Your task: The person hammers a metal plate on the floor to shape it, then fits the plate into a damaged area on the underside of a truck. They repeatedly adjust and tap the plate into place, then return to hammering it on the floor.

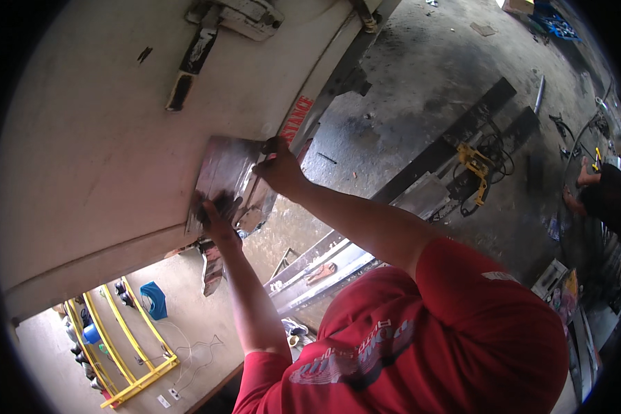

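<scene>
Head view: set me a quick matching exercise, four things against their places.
1. Flat grey metal plate
2. Yellow metal frame with long rails
3. Yellow tool with dark cables
4. Red short-sleeved shirt

A. Near the long dark beam
B. Worn by the person
C. At the left hand and right hand
D. Picture's lower left

Pairs: 1-C, 2-D, 3-A, 4-B

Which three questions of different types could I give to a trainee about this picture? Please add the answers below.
1. True or false: the right hand is higher in the picture than the left hand.
2. Multiple choice: what is the main colour of the long-barred frame at the lower left? a) blue b) yellow c) green
3. Open question: which hand is nearer to the red lettering beside the flat grey plate?

Key: 1. True. 2. b. 3. The right hand.
</scene>
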### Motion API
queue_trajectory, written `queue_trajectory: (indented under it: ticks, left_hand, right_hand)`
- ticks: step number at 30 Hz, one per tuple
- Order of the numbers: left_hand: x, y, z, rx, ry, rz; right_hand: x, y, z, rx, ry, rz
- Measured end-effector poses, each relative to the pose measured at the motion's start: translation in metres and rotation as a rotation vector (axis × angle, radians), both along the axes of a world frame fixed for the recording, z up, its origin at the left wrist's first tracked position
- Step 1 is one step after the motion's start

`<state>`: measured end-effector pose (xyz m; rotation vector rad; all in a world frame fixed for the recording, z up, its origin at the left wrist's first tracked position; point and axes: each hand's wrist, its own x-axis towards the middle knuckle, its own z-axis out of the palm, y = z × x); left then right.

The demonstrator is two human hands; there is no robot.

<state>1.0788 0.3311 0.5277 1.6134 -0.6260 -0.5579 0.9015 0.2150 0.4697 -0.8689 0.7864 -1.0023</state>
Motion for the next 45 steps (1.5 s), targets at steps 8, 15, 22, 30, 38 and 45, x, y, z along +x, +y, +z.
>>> queue_trajectory:
  ticks: [8,15,22,30,38,45]
  left_hand:
    - [-0.005,-0.001,0.006,0.134,0.032,-0.007]
    - [-0.022,-0.011,0.011,0.13,-0.018,0.021]
    - [-0.021,-0.009,0.001,0.102,-0.049,0.099]
    - [-0.037,-0.02,0.017,0.162,-0.087,0.182]
    - [-0.046,-0.026,0.013,0.127,-0.003,0.149]
    - [-0.05,-0.03,0.013,0.013,0.006,0.133]
  right_hand:
    - [-0.001,-0.025,-0.009,0.327,-0.389,0.06]
    - [0.008,-0.016,0.01,0.377,-0.253,-0.078]
    - [-0.026,0.02,0.054,-0.804,0.483,0.023]
    - [-0.023,0.001,0.073,-0.979,0.713,0.174]
    - [-0.021,-0.006,0.069,-1.02,0.74,0.226]
    - [-0.025,-0.009,0.082,-0.93,0.724,0.341]
